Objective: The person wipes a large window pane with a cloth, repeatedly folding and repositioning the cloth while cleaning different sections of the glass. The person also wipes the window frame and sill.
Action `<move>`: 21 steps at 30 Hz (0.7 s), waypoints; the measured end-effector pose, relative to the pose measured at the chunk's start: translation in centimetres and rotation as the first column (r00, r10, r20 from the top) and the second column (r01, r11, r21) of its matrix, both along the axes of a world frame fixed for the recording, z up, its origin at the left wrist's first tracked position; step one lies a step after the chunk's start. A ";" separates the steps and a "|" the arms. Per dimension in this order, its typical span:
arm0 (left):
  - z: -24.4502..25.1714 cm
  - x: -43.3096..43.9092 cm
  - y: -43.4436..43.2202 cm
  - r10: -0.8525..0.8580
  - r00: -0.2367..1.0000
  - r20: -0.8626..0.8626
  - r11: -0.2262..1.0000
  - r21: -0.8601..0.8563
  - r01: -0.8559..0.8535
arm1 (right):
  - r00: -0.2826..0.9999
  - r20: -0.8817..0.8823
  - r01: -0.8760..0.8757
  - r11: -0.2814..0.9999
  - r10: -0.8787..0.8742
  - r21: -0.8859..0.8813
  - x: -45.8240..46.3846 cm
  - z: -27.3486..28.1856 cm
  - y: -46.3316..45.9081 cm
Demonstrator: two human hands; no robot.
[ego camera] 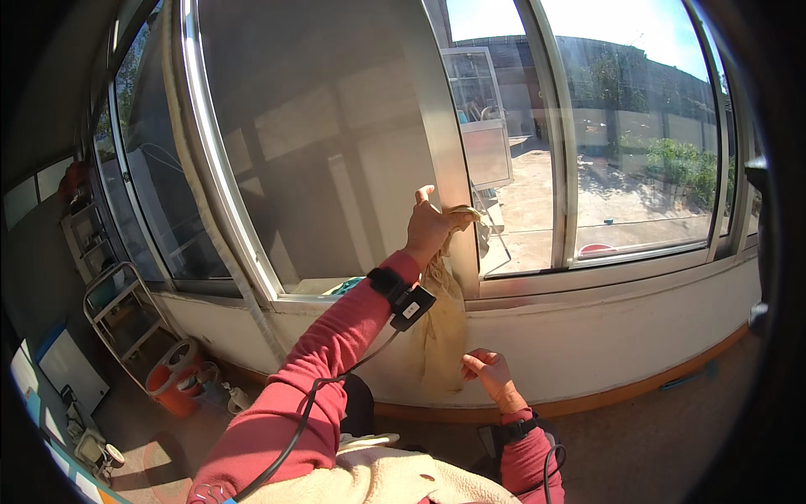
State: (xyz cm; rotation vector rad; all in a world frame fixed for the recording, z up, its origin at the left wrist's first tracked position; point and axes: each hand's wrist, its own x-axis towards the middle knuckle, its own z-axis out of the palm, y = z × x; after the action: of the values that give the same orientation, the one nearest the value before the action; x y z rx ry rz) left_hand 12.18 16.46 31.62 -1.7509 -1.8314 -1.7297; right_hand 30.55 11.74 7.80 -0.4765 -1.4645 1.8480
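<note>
My left hand (432, 222) is raised to the metal edge of the sliding window frame (454, 189), holding the top of a tan cloth (444, 315) bunched near its fingers. The cloth hangs down from there over the sill and the white wall. Lower down and to the right, my right hand (488, 373) is in the air beside the lower part of the cloth. Its thumb and forefinger are pinched together; whether they hold something small cannot be told. Black straps are around both wrists, and a black device (412, 309) with a cable sits on the left one.
Glass panes (636, 145) stand in metal frames, with a paved yard behind them. A long pale strip (208, 214) runs down the left. At lower left are a metal rack (116, 296), an orange bucket (170, 403), a pump bottle (235, 399) and a white board (72, 372).
</note>
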 end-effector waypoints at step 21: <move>-12.7 -1.4 -3.2 0.110 0.900 -0.422 0.965 -0.172 -0.199 | 0.999 0.018 -0.045 0.999 0.045 -0.029 -0.4 0.0 0.7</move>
State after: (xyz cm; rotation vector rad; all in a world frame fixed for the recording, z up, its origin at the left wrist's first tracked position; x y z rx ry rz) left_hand 10.77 13.22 18.96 -1.8058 -1.9462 -1.0386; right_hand 30.14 12.44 7.85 -0.4791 -1.4737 1.9068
